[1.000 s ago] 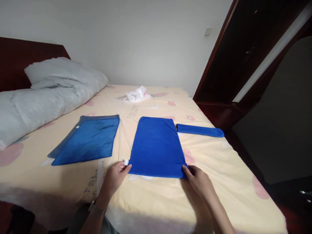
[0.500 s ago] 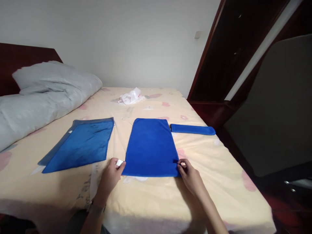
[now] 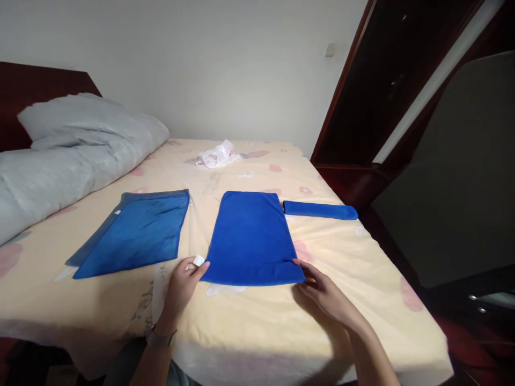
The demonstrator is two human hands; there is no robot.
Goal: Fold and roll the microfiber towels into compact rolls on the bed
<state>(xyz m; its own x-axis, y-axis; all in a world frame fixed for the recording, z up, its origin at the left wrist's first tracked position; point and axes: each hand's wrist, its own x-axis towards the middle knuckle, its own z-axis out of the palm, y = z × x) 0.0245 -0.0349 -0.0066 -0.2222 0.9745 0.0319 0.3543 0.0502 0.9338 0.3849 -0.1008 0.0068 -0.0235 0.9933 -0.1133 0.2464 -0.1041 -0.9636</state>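
Note:
A bright blue cloth (image 3: 253,236) lies spread on the bed before me, its near edge towards me. My left hand (image 3: 183,281) pinches its near left corner, where a white tag (image 3: 198,261) sticks up by the fingers. At the near right corner, my right hand (image 3: 322,289) has its index finger on the side edge and its thumb lower, by the near edge. The cloth corner sits between them, with a small crease at the index fingertip. To the left lies a duller blue folded cloth (image 3: 139,233). A narrow folded blue cloth (image 3: 321,210) rests beyond, on the right.
A crumpled white plastic bag (image 3: 218,155) sits towards the back of the bed. Along the left side is a bunched grey quilt (image 3: 84,155). The patterned bedsheet (image 3: 378,300) ends at the bed's right edge, with dark furniture (image 3: 386,80) beyond.
My right hand has gone from a tight pinch to more spread fingers at the near right corner. The folded-looking strip along the cloth's near edge now appears flatter. My left hand keeps its corner.

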